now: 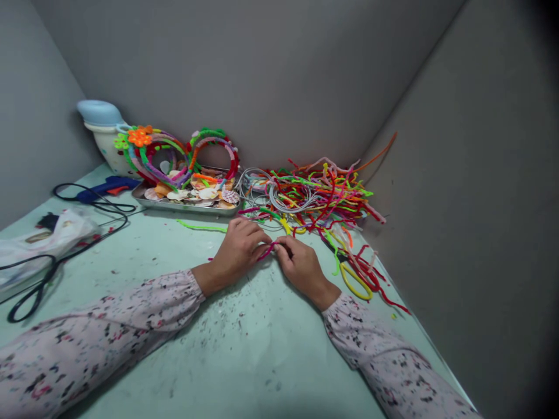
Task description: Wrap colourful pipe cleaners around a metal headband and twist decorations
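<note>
Between my two hands is a short magenta pipe cleaner, pinched at both sides. My left hand has its fingers closed on the left part. My right hand grips the other end between thumb and forefinger. Part of the pipe cleaner is hidden by my fingers. A bright green pipe cleaner lies on the table just beyond my left hand. To the right of my right hand are scissors with yellow handles, partly covered by red pipe cleaners.
A metal tray of shells holds headbands wrapped in coloured pipe cleaners. A heap of pipe cleaners and grey wire loops lie by the wall. At left are a bottle, blue glue gun, black cord and plastic bag.
</note>
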